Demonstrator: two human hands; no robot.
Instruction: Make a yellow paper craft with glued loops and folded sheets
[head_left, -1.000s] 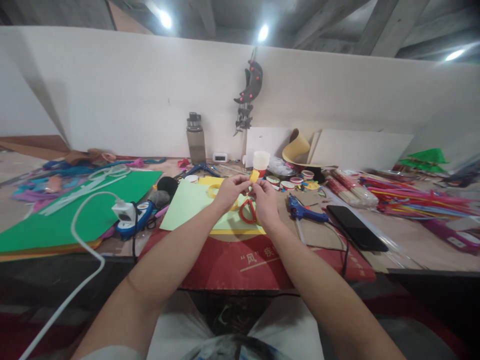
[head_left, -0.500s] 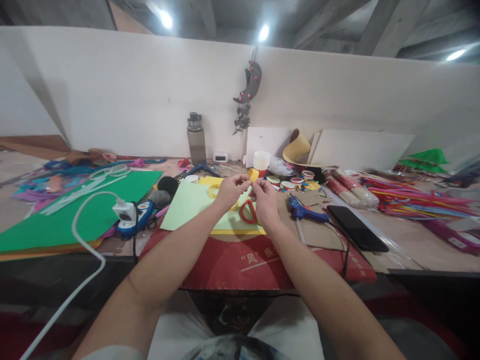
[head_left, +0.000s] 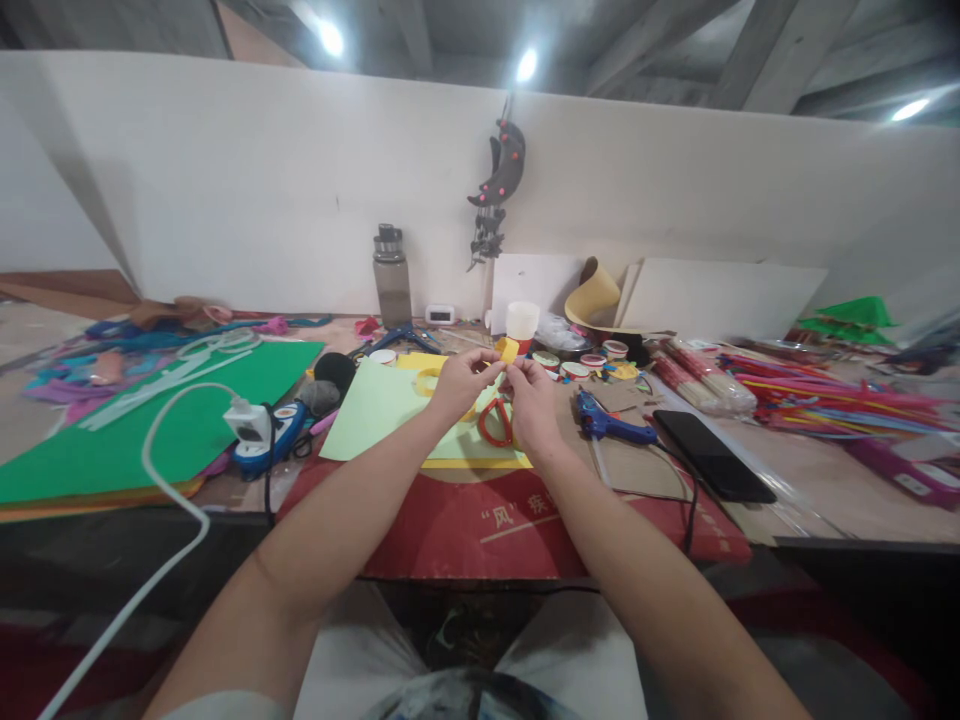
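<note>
Since the picture a second ago, the yellow loop (head_left: 508,349) has turned a little and shows its opening more clearly, while both arms stay nearly where they were. I have its lower end pinched between the fingertips of my left hand (head_left: 457,388) and my right hand (head_left: 532,400), which meet thumb to thumb, so each grip is narrow. It stands up just above the fingers, with a white and red cup (head_left: 523,322) behind it.

Below the hands I see a pale green sheet (head_left: 379,405). On it a second yellow ring (head_left: 427,381) lies beside my left hand, and a red looped handle (head_left: 493,425) sits just beside my right, partly hidden by it. Yellow paper edges out underneath, over a red board (head_left: 465,525).

Farther right are a blue glue gun (head_left: 619,428) and a black phone (head_left: 712,455); on the left, a white plug (head_left: 250,424) and green sheets (head_left: 165,440). At the back stands a grey bottle (head_left: 393,285).
</note>
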